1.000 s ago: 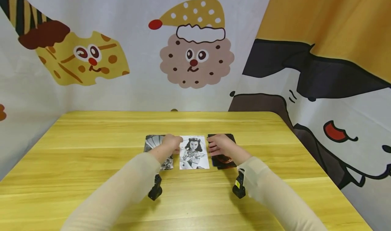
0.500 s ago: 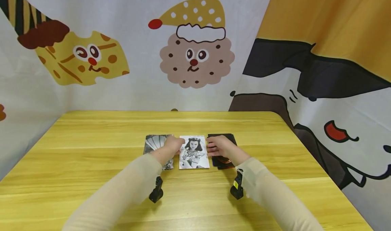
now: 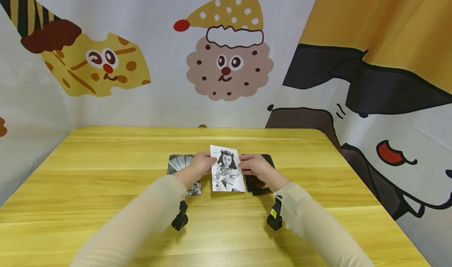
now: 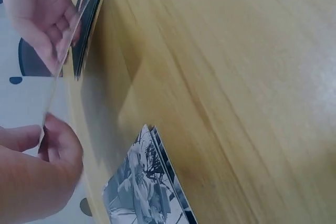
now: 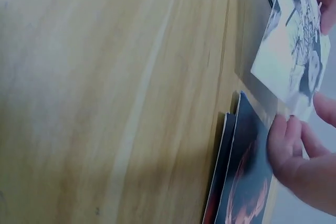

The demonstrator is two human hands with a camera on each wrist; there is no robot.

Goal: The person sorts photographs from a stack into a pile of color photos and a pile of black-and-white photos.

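A black-and-white photo card (image 3: 227, 174) of a dark-haired person is raised off the wooden table, its far edge tilted up. My left hand (image 3: 201, 163) pinches its left edge between thumb and fingers. At the opposite edge, my right hand (image 3: 256, 168) holds it with thumb and fingertips, as the right wrist view shows. Beneath my left forearm lies a stack of grey patterned cards (image 4: 142, 187). A stack of dark cards with an orange-red picture (image 5: 244, 177) lies under my right hand, partly covered by it in the head view.
The yellow wooden table (image 3: 219, 227) reaches back to a cartoon-printed curtain (image 3: 159, 110). Black wrist cameras hang beneath the left cuff (image 3: 173, 184) and the right cuff (image 3: 291, 196), low over the tabletop.
The photo card lay flat between the two stacks; now both hands have lifted it, with its far edge higher and the card shifted slightly right. The two stacks stay where they were.
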